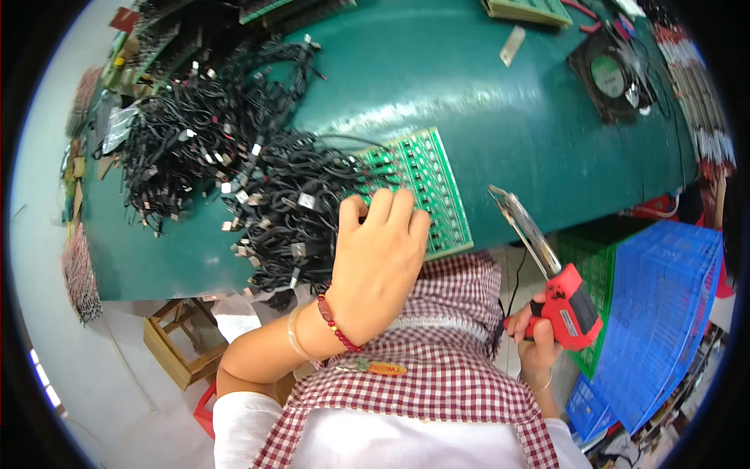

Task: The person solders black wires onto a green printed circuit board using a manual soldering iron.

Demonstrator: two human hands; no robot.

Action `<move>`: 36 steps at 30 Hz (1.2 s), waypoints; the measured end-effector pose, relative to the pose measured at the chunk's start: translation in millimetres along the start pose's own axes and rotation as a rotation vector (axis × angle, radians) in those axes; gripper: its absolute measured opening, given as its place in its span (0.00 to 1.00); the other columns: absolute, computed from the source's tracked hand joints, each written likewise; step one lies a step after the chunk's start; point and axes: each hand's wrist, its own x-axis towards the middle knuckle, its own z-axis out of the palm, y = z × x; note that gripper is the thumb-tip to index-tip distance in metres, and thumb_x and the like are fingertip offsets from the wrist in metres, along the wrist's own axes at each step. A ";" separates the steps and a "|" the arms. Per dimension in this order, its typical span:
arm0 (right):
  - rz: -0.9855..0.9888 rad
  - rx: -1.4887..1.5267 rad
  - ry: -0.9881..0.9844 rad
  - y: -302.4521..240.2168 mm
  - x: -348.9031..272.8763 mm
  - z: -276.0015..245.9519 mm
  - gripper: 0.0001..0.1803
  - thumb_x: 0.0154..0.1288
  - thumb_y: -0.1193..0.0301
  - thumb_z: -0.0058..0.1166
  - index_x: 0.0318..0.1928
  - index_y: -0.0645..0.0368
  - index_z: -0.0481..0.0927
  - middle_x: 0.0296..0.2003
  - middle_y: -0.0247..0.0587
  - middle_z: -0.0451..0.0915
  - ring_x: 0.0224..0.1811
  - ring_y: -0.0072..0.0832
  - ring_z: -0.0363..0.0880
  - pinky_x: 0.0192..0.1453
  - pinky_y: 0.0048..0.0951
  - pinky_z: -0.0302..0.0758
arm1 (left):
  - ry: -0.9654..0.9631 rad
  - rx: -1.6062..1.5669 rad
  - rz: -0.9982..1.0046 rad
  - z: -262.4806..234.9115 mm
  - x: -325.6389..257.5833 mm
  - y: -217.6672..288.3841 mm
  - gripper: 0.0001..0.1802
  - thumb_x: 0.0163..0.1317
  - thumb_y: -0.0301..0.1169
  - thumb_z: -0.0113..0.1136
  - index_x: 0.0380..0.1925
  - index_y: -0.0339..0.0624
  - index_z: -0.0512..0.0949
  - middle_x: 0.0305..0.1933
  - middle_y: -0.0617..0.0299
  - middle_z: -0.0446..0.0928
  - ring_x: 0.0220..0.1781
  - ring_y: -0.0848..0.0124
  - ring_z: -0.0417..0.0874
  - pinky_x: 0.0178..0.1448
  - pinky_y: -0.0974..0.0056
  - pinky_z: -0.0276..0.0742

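A green circuit board (443,191) with rows of small parts lies at the table's near edge. My left hand (376,254) bends over its left side with curled fingers; whatever they hold is hidden beneath them. Many black cables (289,207) with metal plugs spread from the board's left part in a tangled heap. Out to the right, beyond the table edge, my right hand (537,349) is closed round the handle of a red and black soldering gun (573,306). Its long metal tip points up and left, apart from the board.
A fan (608,76) stands on the green table (391,78) at the far right, near a small pale strip (512,46). More boards (531,11) are stacked at the back. Blue crates (656,305) and a green crate (598,242) stand right of me; a wooden stool (185,344) is left.
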 end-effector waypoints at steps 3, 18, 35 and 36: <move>-0.036 0.008 0.077 3.5 1.5 -4.7 0.23 0.70 0.57 0.47 0.52 0.64 0.64 0.17 0.37 0.67 0.15 0.23 0.65 0.22 0.27 0.69 | 0.053 -0.165 0.026 -20.0 21.7 -30.7 0.09 0.51 0.30 0.63 0.32 0.43 0.75 0.35 0.59 0.72 0.43 0.60 0.74 0.48 0.56 0.66; -0.114 0.016 0.155 -8.9 15.8 0.5 0.19 0.70 0.60 0.44 0.50 0.64 0.65 0.17 0.36 0.67 0.13 0.22 0.64 0.20 0.26 0.69 | 0.560 -1.544 -0.408 -24.7 119.5 -144.9 0.29 0.64 0.24 0.55 0.63 0.37 0.55 0.41 0.56 0.74 0.42 0.69 0.80 0.47 0.60 0.82; -0.184 0.127 0.118 -18.2 27.0 4.0 0.18 0.69 0.65 0.46 0.51 0.67 0.66 0.20 0.39 0.71 0.17 0.22 0.67 0.24 0.28 0.73 | -0.014 -0.133 0.430 4.7 112.2 -142.2 0.12 0.49 0.30 0.69 0.32 0.43 0.76 0.38 0.60 0.73 0.46 0.61 0.74 0.48 0.57 0.70; -0.194 0.139 0.133 -18.7 25.7 4.5 0.18 0.69 0.65 0.47 0.51 0.67 0.66 0.20 0.39 0.70 0.17 0.22 0.67 0.23 0.28 0.73 | -0.033 -0.341 0.361 6.7 110.2 -144.4 0.11 0.50 0.27 0.67 0.32 0.42 0.75 0.36 0.59 0.73 0.40 0.63 0.74 0.43 0.59 0.70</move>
